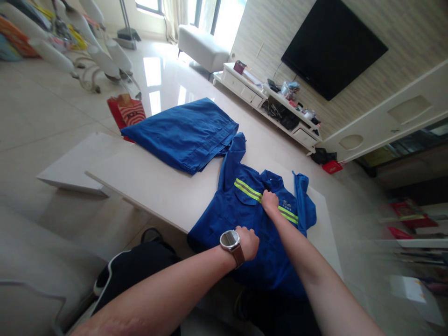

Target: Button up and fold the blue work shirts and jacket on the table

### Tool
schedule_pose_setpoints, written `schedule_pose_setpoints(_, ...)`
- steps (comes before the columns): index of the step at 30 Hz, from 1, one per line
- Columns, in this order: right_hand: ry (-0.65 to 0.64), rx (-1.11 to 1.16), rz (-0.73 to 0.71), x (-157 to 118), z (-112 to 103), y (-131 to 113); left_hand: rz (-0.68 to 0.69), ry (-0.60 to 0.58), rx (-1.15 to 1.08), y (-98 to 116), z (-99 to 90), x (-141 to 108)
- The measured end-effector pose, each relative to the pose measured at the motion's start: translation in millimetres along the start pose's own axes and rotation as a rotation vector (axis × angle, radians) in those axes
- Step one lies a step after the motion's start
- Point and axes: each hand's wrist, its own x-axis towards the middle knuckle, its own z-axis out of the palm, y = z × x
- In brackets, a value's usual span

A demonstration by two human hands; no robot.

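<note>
A blue work jacket (227,219) with yellow-and-grey reflective stripes lies front up on the white table (147,177), collar away from me and hem hanging over the near edge. My right hand (270,201) is closed on the jacket's front edge at chest height, between the stripes. Lower on the front, my left hand (248,243), with a brown-strapped watch (230,239) on its wrist, is also closed on the cloth; its fingertips are hidden. Beside one sleeve lies a folded blue garment (185,135).
Beyond the table stand a white TV cabinet (241,88) with small items on it and a white bench (203,46). A red paper bag (117,112) is behind the table's left end. A white box-like piece (70,163) sits low at the left.
</note>
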Motion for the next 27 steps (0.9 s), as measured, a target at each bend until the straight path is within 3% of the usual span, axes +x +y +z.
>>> schedule_pose_setpoints(9,0.055,0.021,0.013,-7,6,-4,-0.016,-0.023,-0.008,1,-4.1,-1)
schedule_pose_setpoints(15,0.093,0.083,0.096,-11,10,7,-0.029,-0.064,0.012,-2,-11.0,-3)
schedule_pose_setpoints(18,0.091,0.238,0.113,-19,15,23,-0.038,-0.073,0.027,-6,-17.1,-6)
schedule_pose_setpoints(21,0.122,0.431,0.036,-40,31,50,-0.036,-0.068,0.037,-11,-22.2,-8)
schedule_pose_setpoints(24,0.154,0.427,-0.105,-76,59,84,-0.029,-0.073,0.044,-16,-24.4,-8)
schedule_pose_setpoints(27,0.030,0.366,-0.124,-118,88,108,-0.020,-0.083,0.064,-20,-22.9,-5)
